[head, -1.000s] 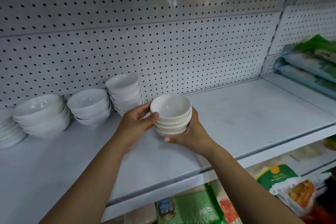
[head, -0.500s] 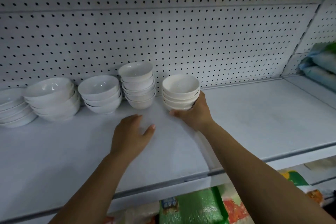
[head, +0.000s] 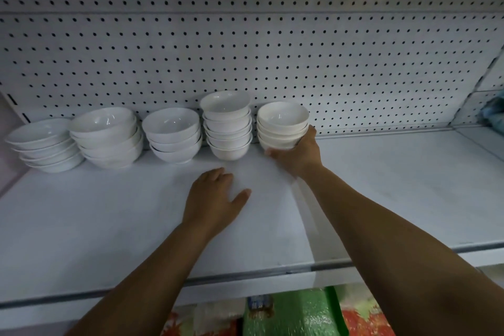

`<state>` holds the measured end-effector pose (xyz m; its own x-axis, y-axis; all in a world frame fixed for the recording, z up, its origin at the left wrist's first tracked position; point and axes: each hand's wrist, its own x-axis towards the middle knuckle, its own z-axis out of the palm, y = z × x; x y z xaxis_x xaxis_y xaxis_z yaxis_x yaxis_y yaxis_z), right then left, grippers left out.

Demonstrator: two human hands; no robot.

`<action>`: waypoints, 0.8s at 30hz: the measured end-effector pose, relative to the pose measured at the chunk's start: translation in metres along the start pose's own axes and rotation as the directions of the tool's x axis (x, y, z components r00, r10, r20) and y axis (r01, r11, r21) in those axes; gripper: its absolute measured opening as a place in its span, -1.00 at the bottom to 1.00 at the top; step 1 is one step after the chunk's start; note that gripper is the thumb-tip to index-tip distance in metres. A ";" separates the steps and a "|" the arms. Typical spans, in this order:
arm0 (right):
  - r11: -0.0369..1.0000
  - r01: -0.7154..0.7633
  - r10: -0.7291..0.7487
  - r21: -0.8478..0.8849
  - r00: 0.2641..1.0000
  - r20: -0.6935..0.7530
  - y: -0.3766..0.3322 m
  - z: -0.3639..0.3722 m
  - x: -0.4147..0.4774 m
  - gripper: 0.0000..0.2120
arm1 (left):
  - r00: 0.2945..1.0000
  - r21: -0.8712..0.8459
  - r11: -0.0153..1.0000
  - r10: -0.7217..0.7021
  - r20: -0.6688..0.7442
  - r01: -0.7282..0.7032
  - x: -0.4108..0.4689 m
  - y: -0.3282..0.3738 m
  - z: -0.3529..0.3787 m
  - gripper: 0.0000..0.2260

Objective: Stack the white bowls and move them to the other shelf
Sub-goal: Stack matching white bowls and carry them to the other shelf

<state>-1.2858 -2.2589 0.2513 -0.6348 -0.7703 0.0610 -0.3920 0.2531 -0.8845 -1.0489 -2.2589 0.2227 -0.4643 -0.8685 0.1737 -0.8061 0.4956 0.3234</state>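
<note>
on the white shelf (head: 381,185), far back by the pegboard (head: 327,63), stack of small white bowls (head: 282,125) sits rightmost beside four other bowl stacks (head: 227,128); right grip (head: 297,154) wraps its lower side, left grip (head: 215,196) flat on shelf, holding nothing.

Bare left hand (head: 215,196), bare right hand (head: 296,155), bare forearms (head: 381,229).
</note>
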 end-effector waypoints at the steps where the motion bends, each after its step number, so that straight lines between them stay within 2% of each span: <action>1: 0.999 -0.004 0.005 -0.034 1.000 0.021 0.000 -0.004 0.001 -0.04 | 1.000 -0.015 1.000 -0.006 0.007 0.006 0.000 0.001 -0.001 -0.28; 4: 0.996 0.000 0.009 -0.091 0.995 0.099 0.000 -0.016 -0.006 0.01 | 0.999 -0.138 0.990 -0.037 0.012 0.038 -0.001 0.001 -0.004 -0.41; 8: 0.986 0.047 -0.022 -0.160 0.988 0.154 0.005 -0.034 -0.045 -0.15 | 0.998 -0.347 0.937 -0.055 -0.012 0.047 -0.022 0.000 -0.010 -0.46; 13: 0.938 0.179 -0.082 -0.297 0.947 0.311 0.016 -0.053 -0.118 -0.06 | 0.986 -0.367 0.930 -0.055 -0.155 -0.006 -0.091 0.000 -0.025 -0.36; 16: 0.892 0.325 -0.172 -0.315 0.888 0.427 0.018 -0.055 -0.162 -0.08 | 0.968 -0.320 0.947 -0.093 -0.234 0.014 -0.139 0.002 -0.029 -0.38; 19: 0.836 0.481 -0.285 -0.264 0.792 0.541 0.018 -0.055 -0.200 -0.10 | 0.948 -0.293 0.950 -0.186 -0.260 0.106 -0.195 0.005 -0.033 -0.41; 24: 0.812 0.577 -0.394 -0.087 0.652 0.648 0.022 -0.051 -0.259 -0.14 | 0.904 -0.243 0.935 -0.322 -0.282 0.257 -0.296 0.013 -0.035 -0.45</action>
<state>-1.1639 -2.0236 0.2398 0.1722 -0.9811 0.0883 -0.7426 -0.1882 -0.6428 -0.9093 -1.9958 0.2083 -0.0570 -0.9474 0.3149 -0.7844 0.2376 0.5730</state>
